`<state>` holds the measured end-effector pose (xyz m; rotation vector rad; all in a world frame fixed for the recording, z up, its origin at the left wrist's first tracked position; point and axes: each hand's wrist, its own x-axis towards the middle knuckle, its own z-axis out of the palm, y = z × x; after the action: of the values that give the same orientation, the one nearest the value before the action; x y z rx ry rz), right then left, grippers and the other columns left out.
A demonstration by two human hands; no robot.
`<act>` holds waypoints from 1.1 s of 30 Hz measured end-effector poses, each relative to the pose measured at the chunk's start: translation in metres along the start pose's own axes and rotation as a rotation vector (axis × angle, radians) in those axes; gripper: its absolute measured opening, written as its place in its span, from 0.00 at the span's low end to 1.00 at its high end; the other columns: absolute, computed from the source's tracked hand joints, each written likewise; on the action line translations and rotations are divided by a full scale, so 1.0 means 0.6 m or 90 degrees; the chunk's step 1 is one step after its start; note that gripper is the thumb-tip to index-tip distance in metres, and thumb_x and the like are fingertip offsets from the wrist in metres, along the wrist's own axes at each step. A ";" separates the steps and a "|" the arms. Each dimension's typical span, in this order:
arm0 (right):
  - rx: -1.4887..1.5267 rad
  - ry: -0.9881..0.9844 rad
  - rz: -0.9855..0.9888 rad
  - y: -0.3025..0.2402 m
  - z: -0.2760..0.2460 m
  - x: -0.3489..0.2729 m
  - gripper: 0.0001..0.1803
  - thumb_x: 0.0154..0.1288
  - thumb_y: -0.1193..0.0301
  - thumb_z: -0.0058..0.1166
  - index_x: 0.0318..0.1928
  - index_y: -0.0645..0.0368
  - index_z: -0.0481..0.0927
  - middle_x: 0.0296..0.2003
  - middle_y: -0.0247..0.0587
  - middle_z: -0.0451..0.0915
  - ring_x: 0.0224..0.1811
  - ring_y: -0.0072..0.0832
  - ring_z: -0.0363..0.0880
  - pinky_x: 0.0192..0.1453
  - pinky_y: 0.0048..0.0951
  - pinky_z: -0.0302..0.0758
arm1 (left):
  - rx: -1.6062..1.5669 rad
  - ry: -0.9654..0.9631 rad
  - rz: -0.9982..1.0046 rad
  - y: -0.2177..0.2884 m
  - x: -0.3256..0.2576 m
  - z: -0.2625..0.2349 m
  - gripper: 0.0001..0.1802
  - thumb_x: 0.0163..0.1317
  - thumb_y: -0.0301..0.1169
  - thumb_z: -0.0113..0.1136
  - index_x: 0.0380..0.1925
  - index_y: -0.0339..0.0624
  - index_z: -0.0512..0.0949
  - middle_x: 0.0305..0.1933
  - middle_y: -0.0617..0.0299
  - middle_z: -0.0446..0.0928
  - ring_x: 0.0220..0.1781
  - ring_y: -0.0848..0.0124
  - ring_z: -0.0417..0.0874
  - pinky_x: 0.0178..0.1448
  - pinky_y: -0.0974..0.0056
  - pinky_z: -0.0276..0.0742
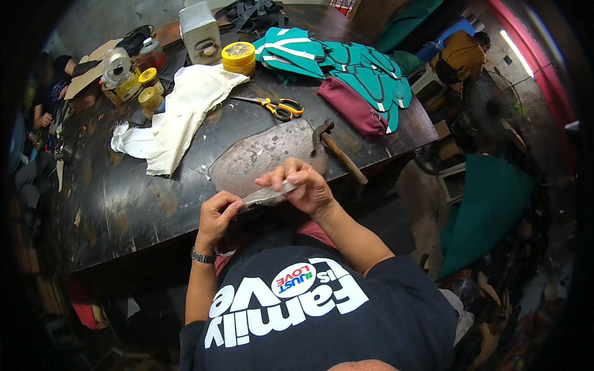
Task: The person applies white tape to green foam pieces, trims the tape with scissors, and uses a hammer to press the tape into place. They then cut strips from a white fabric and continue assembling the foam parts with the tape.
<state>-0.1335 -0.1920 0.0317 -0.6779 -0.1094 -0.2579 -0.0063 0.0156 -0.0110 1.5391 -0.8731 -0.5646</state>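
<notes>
Between my two hands stretches a narrow whitish strip (267, 193), held just over the near edge of a flat grey stone slab (260, 157). My left hand (218, 216) pinches its left end between thumb and fingers. The other end is gripped by my right hand (303, 188), whose thumb and fingers are closed on it. A hammer (340, 151) with a wooden handle rests by the slab's right side, its head on the slab's edge. Beyond the slab lie scissors (281, 108) with orange and black handles.
Cream cloth (189, 108) spreads across the dark table (133, 191). Yellow tubs (238, 59), a metal can (200, 34) and bottles stand behind it. Green cut pieces (365, 71) and a maroon pouch (354, 106) lie at right. Another person (459, 55) is at the far right.
</notes>
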 end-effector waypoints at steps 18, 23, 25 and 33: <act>-1.139 0.869 0.127 -0.464 -0.451 0.063 0.52 0.41 0.52 0.78 0.61 0.73 0.70 0.58 0.63 0.76 0.60 0.51 0.77 0.63 0.45 0.74 | 0.192 0.044 0.074 0.018 0.002 0.024 0.03 0.59 0.25 0.67 0.30 0.37 0.82 0.28 0.59 0.78 0.29 0.68 0.78 0.36 0.67 0.72; -1.092 0.950 0.087 -0.457 -0.466 0.085 0.48 0.44 0.70 0.78 0.65 0.68 0.65 0.53 0.59 0.79 0.51 0.50 0.82 0.50 0.51 0.79 | 0.168 0.045 0.065 0.019 0.002 0.025 0.03 0.59 0.25 0.67 0.30 0.36 0.82 0.27 0.59 0.78 0.29 0.68 0.78 0.35 0.67 0.73; -0.834 0.948 0.019 -0.456 -0.465 0.085 0.34 0.46 0.74 0.74 0.54 0.66 0.71 0.37 0.49 0.79 0.30 0.37 0.77 0.31 0.42 0.73 | 0.173 0.047 0.067 0.020 0.002 0.026 0.03 0.58 0.24 0.67 0.30 0.36 0.82 0.27 0.59 0.78 0.29 0.68 0.78 0.35 0.66 0.73; -0.520 0.387 -0.323 -0.465 -0.215 0.061 0.08 0.63 0.79 0.61 0.36 0.53 0.76 0.22 0.24 0.72 0.13 0.12 0.56 0.17 0.18 0.51 | 0.209 0.044 0.127 0.014 0.006 0.022 0.02 0.57 0.23 0.67 0.29 0.37 0.83 0.27 0.59 0.79 0.29 0.68 0.79 0.36 0.67 0.74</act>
<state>-0.1720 -0.4897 0.1076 -1.3461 0.4397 -1.0169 -0.0159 0.0047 -0.0046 1.7278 -1.0900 -0.2284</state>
